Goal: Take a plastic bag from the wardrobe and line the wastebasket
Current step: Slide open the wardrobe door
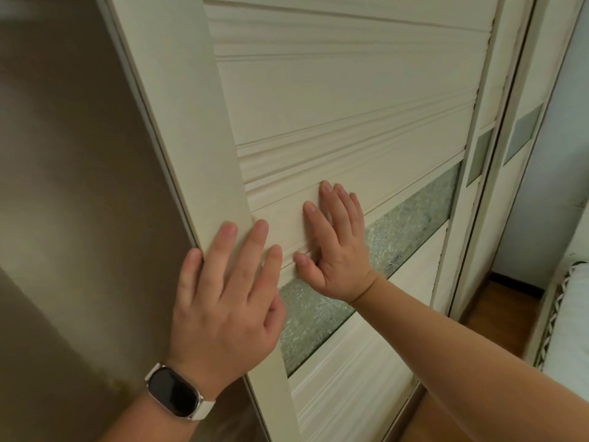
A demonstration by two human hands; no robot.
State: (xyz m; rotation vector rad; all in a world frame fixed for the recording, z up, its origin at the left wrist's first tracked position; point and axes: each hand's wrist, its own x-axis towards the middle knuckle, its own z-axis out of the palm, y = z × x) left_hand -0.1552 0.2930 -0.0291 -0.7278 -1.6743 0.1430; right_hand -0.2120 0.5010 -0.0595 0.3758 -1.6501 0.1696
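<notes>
A cream sliding wardrobe door with ribbed panels and a frosted glass strip fills the view. My left hand, with a watch on its wrist, lies flat with spread fingers on the door's left frame stile, the little finger at its edge. My right hand presses flat on the ribbed panel just above the glass strip. Neither hand holds anything. No plastic bag or wastebasket is in view, and the wardrobe's inside is hidden.
A brown wall runs along the left of the door. A second sliding door sits further right. Wooden floor shows below it, and a white woven-edged piece of furniture stands at the right edge.
</notes>
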